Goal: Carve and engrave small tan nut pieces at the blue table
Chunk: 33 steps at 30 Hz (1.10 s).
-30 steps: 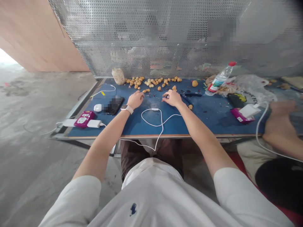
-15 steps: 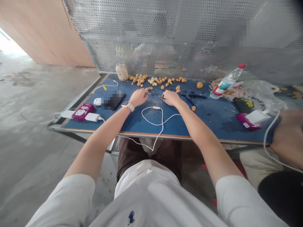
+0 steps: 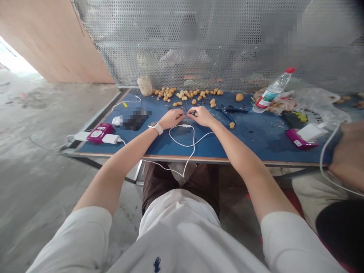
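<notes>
My left hand (image 3: 172, 118), with a watch (image 3: 156, 128) on its wrist, is over the blue table (image 3: 159, 146), its fingers pinched together; what they hold, if anything, is hidden. Close by on the right, my right hand (image 3: 201, 116) is closed around a small dark item (image 3: 194, 113) too small to name. The two sets of fingertips face each other with a narrow gap between. Just beyond them lie several small yellow-brown round fruits (image 3: 184, 95). Dark blue-handled pliers (image 3: 234, 110) rest right of my right hand. A white cable (image 3: 182, 145) loops in front of both hands.
A cloudy jar (image 3: 145, 86) stands by the mesh panel (image 3: 119, 45). At left are a black phone (image 3: 138, 120) and a purple power strip (image 3: 100, 133). To the right are a tilted plastic bottle (image 3: 273, 93), a plastic bag (image 3: 318, 100), another purple power strip (image 3: 301, 140) and a co-worker's arm (image 3: 348, 155).
My hands have come closer together, the left moving right and the right moving left. The right hand has turned, showing the small dark item. The view has shifted slightly.
</notes>
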Tool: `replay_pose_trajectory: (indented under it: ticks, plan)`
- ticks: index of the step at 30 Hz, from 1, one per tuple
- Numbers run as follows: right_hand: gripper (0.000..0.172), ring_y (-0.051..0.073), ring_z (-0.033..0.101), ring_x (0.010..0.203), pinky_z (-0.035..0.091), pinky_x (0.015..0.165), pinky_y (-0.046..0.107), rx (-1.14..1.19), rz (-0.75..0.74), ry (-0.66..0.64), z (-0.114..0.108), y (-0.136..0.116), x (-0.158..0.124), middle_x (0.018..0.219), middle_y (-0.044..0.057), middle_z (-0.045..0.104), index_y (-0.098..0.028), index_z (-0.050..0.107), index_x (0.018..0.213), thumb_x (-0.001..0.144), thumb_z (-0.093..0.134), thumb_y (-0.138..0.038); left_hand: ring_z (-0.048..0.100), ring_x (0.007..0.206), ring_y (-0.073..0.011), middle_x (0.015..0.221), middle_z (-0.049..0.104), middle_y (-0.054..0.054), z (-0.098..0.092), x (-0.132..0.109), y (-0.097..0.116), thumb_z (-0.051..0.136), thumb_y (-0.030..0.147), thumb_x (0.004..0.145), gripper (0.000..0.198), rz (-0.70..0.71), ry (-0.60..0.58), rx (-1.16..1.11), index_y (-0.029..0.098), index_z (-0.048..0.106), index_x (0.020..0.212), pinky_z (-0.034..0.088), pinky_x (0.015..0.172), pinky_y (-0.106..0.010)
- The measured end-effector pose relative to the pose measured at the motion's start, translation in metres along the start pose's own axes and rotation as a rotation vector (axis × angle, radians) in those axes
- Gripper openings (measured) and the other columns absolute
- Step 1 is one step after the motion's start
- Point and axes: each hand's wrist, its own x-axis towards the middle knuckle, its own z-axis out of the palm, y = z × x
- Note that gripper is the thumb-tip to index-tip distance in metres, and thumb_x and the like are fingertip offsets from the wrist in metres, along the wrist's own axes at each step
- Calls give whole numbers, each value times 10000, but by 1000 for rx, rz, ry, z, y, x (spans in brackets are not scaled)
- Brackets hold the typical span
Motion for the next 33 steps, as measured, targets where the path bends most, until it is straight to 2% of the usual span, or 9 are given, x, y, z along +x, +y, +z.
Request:
replay_pose_trajectory:
  ticks: [3,7,10,15,20,23,27,33]
  plan:
    - [235,291,832,1001,561,930,372,-2,6,29,0,-1,-2,1145,116,968,-200,948,1198,1130,823,-387,862,1136,-347,1188,909,-172,-3,0,3,632,298,1176,259,-3,28,34,221,855,1071,650,1074,-460]
    - [285,303,813,967,536,898,386,-80,88,86,-4,1,-4,1127,127,961,-211,950,1183,1149,853,-477,859,1202,-350,1231,914,-165,-9,-1,4,613,293,1192,279,-49,135,15,230,850,1058,653,1139,-474]
    - [352,318,826,974,531,888,395,-149,129,47,-7,2,-6,1079,131,952,-225,945,1111,1189,842,-553,856,1237,-330,1272,928,-156,-12,-2,5,627,286,1191,267,-60,186,-42,220,862,1083,651,1197,-459]
    - [340,383,895,1129,607,950,426,-317,199,-52,-5,-10,-7,1153,174,976,-239,956,1057,1219,828,-510,868,1277,-340,1309,937,-157,-10,-3,5,645,279,1189,263,-9,173,-47,206,898,1185,659,1206,-468]
    - [404,424,906,1331,689,1109,455,-460,329,-85,-3,-31,-8,1295,195,992,-236,1009,1180,1272,692,-470,884,1259,-366,1366,928,-177,-4,-4,1,636,276,1205,310,-4,150,79,204,920,1306,667,1087,-466]
    - [414,433,905,1391,702,1150,465,-485,344,-107,-4,-40,-10,1372,201,990,-225,1020,1256,1275,655,-421,889,1286,-376,1382,926,-180,-2,-4,0,645,260,1203,318,0,137,132,206,926,1341,657,1050,-458]
    - [401,440,912,1389,707,1142,468,-488,336,-100,-6,-44,-13,1387,208,990,-213,1025,1285,1255,656,-366,892,1316,-376,1398,923,-183,0,-4,3,632,242,1209,330,10,130,174,206,925,1357,649,1017,-449]
    - [371,406,926,1292,679,1047,414,-441,292,-62,-6,-40,-14,1270,195,1002,-208,1020,1182,1227,675,-336,881,1261,-349,1386,908,-181,5,-4,11,623,234,1215,335,40,139,168,204,917,1373,634,951,-426]
